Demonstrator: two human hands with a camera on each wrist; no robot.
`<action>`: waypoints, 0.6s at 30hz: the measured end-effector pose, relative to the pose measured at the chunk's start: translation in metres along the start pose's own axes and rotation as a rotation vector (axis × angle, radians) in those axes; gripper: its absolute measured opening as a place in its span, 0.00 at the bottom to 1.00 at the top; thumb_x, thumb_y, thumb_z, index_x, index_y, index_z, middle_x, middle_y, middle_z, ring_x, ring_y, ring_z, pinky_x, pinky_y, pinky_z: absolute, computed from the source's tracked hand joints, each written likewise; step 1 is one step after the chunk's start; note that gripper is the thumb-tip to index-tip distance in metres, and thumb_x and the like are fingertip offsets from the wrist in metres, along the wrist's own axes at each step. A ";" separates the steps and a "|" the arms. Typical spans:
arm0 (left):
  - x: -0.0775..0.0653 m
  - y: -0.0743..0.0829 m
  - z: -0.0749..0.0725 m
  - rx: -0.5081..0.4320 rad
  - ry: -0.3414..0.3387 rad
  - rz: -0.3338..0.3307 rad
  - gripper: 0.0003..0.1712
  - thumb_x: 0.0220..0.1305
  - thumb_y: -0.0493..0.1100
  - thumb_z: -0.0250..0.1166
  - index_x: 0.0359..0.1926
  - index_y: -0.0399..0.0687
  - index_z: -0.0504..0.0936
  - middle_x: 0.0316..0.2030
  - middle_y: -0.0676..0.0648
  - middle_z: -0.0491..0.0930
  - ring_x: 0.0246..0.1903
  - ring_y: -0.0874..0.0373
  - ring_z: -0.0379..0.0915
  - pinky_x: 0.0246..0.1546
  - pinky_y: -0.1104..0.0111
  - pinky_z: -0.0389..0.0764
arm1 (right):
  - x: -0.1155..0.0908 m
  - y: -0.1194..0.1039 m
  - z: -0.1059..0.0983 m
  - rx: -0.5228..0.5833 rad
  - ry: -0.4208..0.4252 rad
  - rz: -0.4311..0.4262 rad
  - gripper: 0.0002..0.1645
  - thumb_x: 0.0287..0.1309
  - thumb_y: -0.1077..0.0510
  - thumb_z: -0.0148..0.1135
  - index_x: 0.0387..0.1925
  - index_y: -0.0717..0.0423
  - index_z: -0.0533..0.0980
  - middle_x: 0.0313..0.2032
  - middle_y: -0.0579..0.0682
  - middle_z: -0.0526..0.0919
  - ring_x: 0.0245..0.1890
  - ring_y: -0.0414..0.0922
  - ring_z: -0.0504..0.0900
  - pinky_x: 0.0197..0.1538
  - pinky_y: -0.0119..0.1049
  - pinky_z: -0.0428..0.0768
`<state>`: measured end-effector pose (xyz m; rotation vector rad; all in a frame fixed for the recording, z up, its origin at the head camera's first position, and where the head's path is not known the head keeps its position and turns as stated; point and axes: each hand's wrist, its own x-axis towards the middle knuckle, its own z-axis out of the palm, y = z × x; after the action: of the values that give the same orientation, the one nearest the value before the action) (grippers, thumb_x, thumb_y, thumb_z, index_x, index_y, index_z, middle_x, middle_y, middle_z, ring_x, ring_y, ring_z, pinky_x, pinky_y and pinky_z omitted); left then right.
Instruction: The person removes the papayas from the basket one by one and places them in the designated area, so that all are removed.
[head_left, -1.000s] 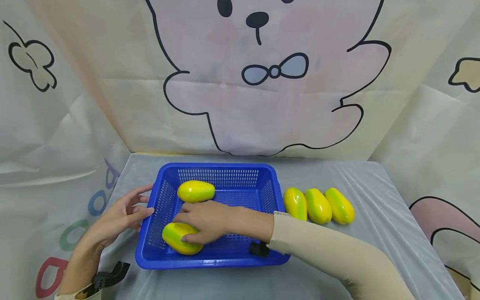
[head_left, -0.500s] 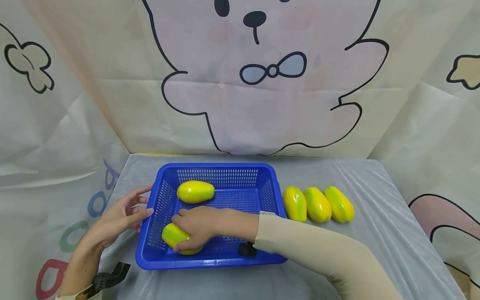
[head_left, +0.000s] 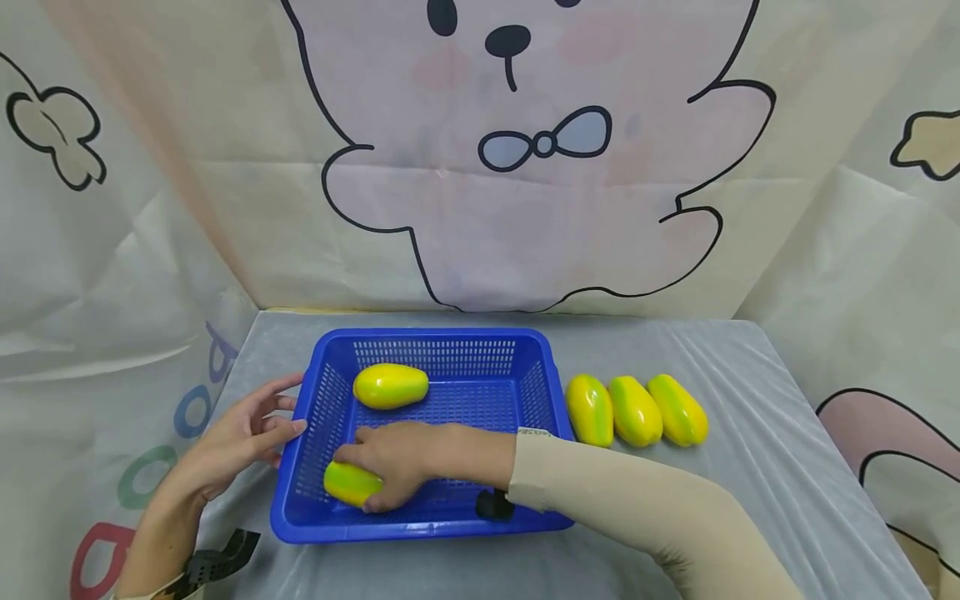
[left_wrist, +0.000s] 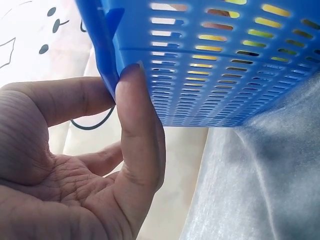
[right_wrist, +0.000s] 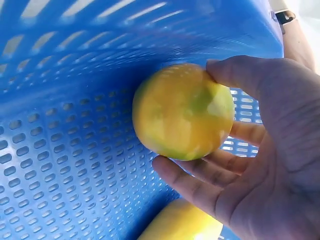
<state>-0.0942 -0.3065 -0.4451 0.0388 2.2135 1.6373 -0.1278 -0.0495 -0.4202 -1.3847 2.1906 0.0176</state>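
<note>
Your right hand [head_left: 401, 458] has its thumb and fingers curled around one end of a yellow-green fruit [head_left: 351, 482], in the near left part of the blue basket [head_left: 435, 531], while your left hand [head_left: 243, 433] pinches that basket's left rim. You've got a second fruit [head_left: 392, 387] farther back inside, plus three more fruits [head_left: 636, 412] lined up on the surface [head_left: 787, 467] just right of it.
</note>
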 end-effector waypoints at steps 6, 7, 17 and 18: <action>0.001 -0.002 0.000 -0.004 -0.001 0.002 0.46 0.77 0.43 0.63 0.84 0.44 0.47 0.65 0.27 0.71 0.38 0.56 0.85 0.33 0.59 0.90 | -0.003 -0.001 0.000 -0.004 0.011 -0.021 0.44 0.66 0.39 0.69 0.79 0.36 0.64 0.59 0.43 0.78 0.44 0.36 0.77 0.52 0.28 0.80; 0.001 -0.003 0.000 -0.005 -0.001 0.002 0.46 0.77 0.43 0.63 0.84 0.44 0.47 0.65 0.27 0.71 0.38 0.56 0.85 0.33 0.59 0.90 | -0.004 -0.001 0.000 -0.006 0.014 -0.020 0.44 0.66 0.40 0.70 0.78 0.36 0.64 0.59 0.43 0.78 0.44 0.36 0.77 0.52 0.28 0.80; 0.001 -0.003 -0.001 -0.014 -0.007 0.018 0.45 0.77 0.43 0.62 0.84 0.43 0.47 0.64 0.27 0.71 0.38 0.55 0.85 0.32 0.59 0.90 | -0.017 0.005 -0.002 -0.026 0.062 -0.024 0.44 0.64 0.42 0.72 0.78 0.39 0.65 0.57 0.44 0.79 0.43 0.36 0.77 0.49 0.28 0.80; 0.000 -0.003 -0.001 -0.014 -0.006 0.018 0.45 0.77 0.42 0.62 0.84 0.43 0.47 0.64 0.27 0.71 0.38 0.56 0.85 0.32 0.59 0.90 | -0.019 0.006 -0.001 -0.026 0.068 -0.028 0.44 0.64 0.43 0.72 0.78 0.40 0.66 0.57 0.45 0.79 0.43 0.36 0.77 0.49 0.28 0.80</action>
<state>-0.0943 -0.3085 -0.4481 0.0594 2.2036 1.6594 -0.1275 -0.0315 -0.4123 -1.4501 2.2338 -0.0111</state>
